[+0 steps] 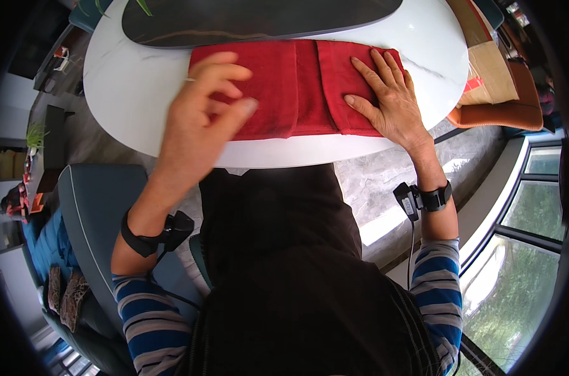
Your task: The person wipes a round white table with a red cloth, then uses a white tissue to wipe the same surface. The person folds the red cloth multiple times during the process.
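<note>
A red cloth (270, 94) lies on the white oval table (119, 103) before me, with both ends folded inward. Between the two folded ends a narrow strip of the lower layer shows. My right hand (388, 96) rests flat on the right-hand fold, its fingers spread. Over the cloth's left end is my left hand (204, 103), blurred, with fingers apart and curled and nothing in it. It seems raised off the fabric and hides the cloth's lower left corner. A ring is on one of its fingers.
A dark oval board (261, 21) lies on the table beyond the cloth. To the right, a cardboard box (491, 70) sits on an orange-brown chair (510, 113). A teal sofa (101, 207) stands at the left. Strap-on devices with cables circle both wrists.
</note>
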